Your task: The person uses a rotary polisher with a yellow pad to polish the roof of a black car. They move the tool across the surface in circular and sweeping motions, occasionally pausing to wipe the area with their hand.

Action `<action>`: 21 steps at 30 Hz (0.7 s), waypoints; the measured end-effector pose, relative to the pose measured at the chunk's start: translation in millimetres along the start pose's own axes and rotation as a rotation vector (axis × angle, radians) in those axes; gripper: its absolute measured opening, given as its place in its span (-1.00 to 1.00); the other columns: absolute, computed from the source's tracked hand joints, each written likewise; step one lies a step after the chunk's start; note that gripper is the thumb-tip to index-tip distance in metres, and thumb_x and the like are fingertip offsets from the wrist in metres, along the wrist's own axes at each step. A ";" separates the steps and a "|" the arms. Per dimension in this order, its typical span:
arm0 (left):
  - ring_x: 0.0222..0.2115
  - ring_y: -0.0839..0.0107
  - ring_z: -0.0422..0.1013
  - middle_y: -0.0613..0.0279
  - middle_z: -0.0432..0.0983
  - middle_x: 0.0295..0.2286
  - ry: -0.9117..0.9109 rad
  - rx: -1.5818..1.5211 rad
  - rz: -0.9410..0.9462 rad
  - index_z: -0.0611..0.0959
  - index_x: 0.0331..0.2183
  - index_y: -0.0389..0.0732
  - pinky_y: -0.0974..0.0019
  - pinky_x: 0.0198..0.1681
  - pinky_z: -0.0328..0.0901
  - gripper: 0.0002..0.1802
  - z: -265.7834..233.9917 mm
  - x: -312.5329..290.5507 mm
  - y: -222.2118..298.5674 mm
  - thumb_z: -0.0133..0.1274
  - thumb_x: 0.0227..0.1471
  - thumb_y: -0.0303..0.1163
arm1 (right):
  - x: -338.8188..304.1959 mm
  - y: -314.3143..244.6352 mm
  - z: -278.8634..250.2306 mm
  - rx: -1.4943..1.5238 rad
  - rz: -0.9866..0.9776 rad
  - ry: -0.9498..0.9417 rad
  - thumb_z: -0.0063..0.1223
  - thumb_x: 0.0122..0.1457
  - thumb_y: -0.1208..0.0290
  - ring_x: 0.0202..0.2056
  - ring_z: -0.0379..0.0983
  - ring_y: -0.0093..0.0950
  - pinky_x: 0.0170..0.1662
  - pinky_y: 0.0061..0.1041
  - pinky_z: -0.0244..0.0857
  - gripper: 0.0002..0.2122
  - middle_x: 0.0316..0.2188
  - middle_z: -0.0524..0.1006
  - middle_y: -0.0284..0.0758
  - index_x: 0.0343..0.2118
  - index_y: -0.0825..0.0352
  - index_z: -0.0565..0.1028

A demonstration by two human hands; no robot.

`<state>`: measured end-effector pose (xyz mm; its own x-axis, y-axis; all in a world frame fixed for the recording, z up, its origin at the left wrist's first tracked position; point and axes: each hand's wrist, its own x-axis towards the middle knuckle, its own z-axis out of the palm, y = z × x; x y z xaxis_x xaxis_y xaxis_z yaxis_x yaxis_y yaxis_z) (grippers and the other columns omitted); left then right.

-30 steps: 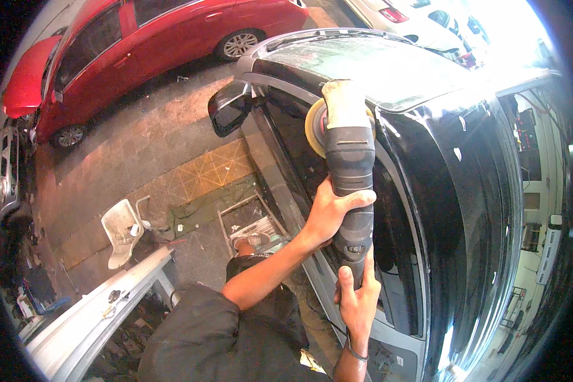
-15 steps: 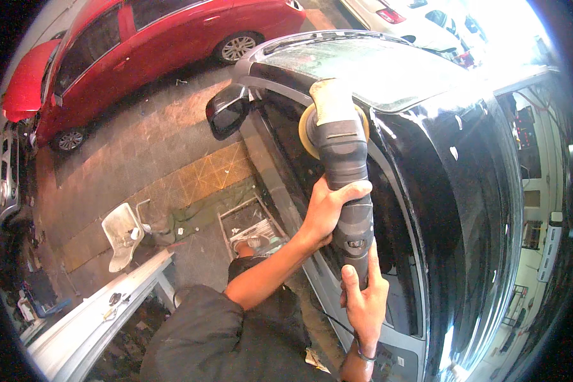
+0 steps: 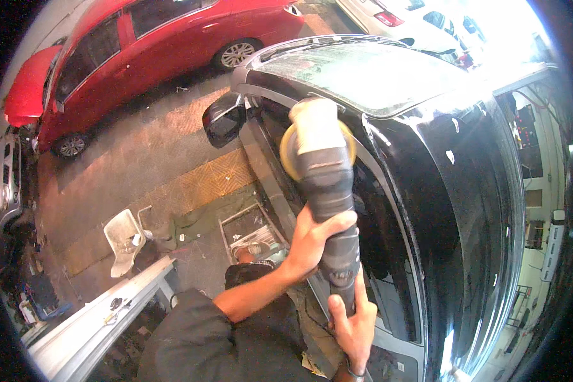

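Observation:
Both my hands are wrapped round a long black car polisher (image 3: 330, 191) with a pale, worn head cover. My left hand (image 3: 313, 240) grips its middle, thumb across the top. Farther back, my right hand (image 3: 355, 325) closes on the rear handle. A yellow polishing pad (image 3: 291, 153) sticks out round the polisher's head, its underside hidden. The head is over the front side window and pillar of a black car (image 3: 445, 204); whether the pad touches the car, I cannot tell. Left of the head is the car's side mirror (image 3: 225, 120).
A red car (image 3: 153, 70) stands beyond the floor grating. A white plastic chair (image 3: 125, 242) and a pale bench (image 3: 102, 312) with small tools are at the left. Under my feet is a framed platform (image 3: 253, 223). A white car (image 3: 414, 22) stands at the back.
The polisher has moved left and toward me along the car's side, both hands still on it. Its body looks more smeared by motion now.

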<state>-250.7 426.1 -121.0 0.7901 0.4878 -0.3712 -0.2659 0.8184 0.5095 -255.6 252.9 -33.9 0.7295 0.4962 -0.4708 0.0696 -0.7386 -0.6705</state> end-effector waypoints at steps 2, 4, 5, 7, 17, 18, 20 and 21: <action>-0.33 0.31 0.62 0.13 0.61 -0.30 0.041 -0.060 -0.053 0.58 -0.11 -0.29 0.20 -0.21 0.55 -0.62 -3.5 -10.8 -3.9 0.29 0.11 -0.31 | -4.3 -5.3 -9.4 -0.083 -0.065 -0.030 0.22 0.30 0.09 -0.04 0.65 0.06 -0.02 -0.20 0.51 -0.20 -0.09 0.65 0.15 0.48 0.34 0.13; -0.31 0.20 0.64 0.00 0.64 -0.28 0.037 -0.153 -0.092 0.58 -0.09 -0.36 0.10 -0.15 0.59 -0.54 -7.2 -13.8 -4.1 0.27 0.11 -0.22 | -8.7 -11.7 -11.3 -0.204 -0.141 -0.026 0.22 0.31 0.10 -0.05 0.64 0.10 -0.02 -0.16 0.52 -0.21 -0.09 0.65 0.16 0.47 0.36 0.13; -0.30 0.17 0.64 -0.04 0.64 -0.27 0.037 -0.161 -0.088 0.58 -0.08 -0.42 0.06 -0.15 0.60 -0.48 -8.6 -9.3 -6.8 0.25 0.11 -0.16 | -9.3 -27.2 -11.7 -0.165 -0.120 -0.022 0.23 0.31 0.25 -0.02 0.67 -0.05 0.05 -0.26 0.46 -0.28 -0.07 0.65 0.14 0.41 0.50 0.20; -0.29 0.15 0.64 -0.06 0.64 -0.27 0.008 -0.176 -0.109 0.58 -0.07 -0.44 0.04 -0.13 0.59 -0.45 -5.7 -2.5 -1.4 0.24 0.12 -0.13 | -7.9 -37.4 -10.2 -0.174 -0.131 0.003 0.22 0.32 0.27 -0.04 0.68 -0.06 0.04 -0.27 0.46 -0.28 -0.08 0.66 0.13 0.43 0.50 0.18; -0.29 0.09 0.63 -0.09 0.64 -0.29 -0.084 -0.157 -0.190 0.60 -0.10 -0.48 0.04 -0.07 0.57 -0.38 -1.8 31.2 13.7 0.18 0.16 -0.01 | 5.9 -59.7 -7.6 -0.153 -0.155 0.066 0.17 0.33 0.31 -0.08 0.68 -0.04 0.02 -0.26 0.46 -0.30 -0.11 0.65 0.15 0.44 0.47 0.15; -0.30 0.09 0.63 -0.09 0.64 -0.30 -0.075 -0.166 -0.187 0.60 -0.10 -0.47 0.03 -0.07 0.57 -0.38 -4.4 32.6 14.1 0.18 0.16 -0.01 | 7.1 -57.9 -5.2 -0.151 -0.166 0.077 0.17 0.34 0.32 -0.08 0.68 -0.04 0.02 -0.26 0.46 -0.30 -0.11 0.66 0.14 0.44 0.46 0.16; -0.30 0.09 0.63 -0.08 0.64 -0.30 -0.064 -0.174 -0.189 0.61 -0.10 -0.47 0.03 -0.08 0.57 -0.38 -7.8 34.2 15.4 0.18 0.16 -0.01 | 10.5 -53.6 1.9 -0.150 -0.187 0.091 0.17 0.34 0.32 -0.09 0.69 -0.04 0.01 -0.26 0.46 -0.31 -0.12 0.66 0.14 0.45 0.45 0.16; -0.30 0.09 0.63 -0.08 0.64 -0.30 -0.063 -0.173 -0.194 0.61 -0.10 -0.47 0.03 -0.08 0.57 -0.38 -9.1 34.4 15.8 0.18 0.16 -0.01 | 12.1 -52.3 3.4 -0.158 -0.202 0.099 0.16 0.34 0.34 -0.10 0.69 -0.04 0.01 -0.28 0.46 -0.32 -0.12 0.67 0.11 0.45 0.42 0.16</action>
<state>-232.8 458.6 -132.8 0.8669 0.3016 -0.3969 -0.1926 0.9371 0.2913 -252.7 299.1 -6.6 0.7522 0.5998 -0.2729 0.3203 -0.6947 -0.6440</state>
